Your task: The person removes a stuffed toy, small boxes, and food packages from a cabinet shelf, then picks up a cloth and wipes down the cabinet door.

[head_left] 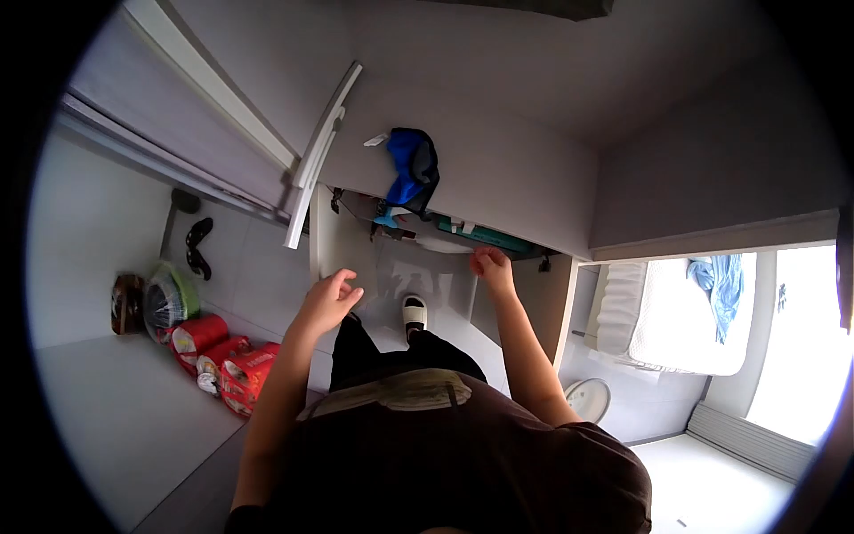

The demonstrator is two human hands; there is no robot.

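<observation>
My left hand (331, 304) hangs in the air in front of the cabinet's left side, its fingers loosely bent and the thumb apart, holding nothing. In front of the opening on the right, my right hand (491, 265) has its fingers curled together; whatever may lie between them is hidden. Close to those fingers are a green case-like thing (485, 234) and a long white thing (443, 245) inside the low cabinet (313, 231). Above, a blue and black cloth item (412, 167) lies over the grey surface's front edge.
Red plastic-wrapped packs (240, 369) and a wrapped basin (169, 301) stand on the left. A dark sandal-like thing (198, 249) lies on the floor there. To the right are a round white lid-like thing (589, 399) and a bed (667, 311) with blue cloth (719, 289).
</observation>
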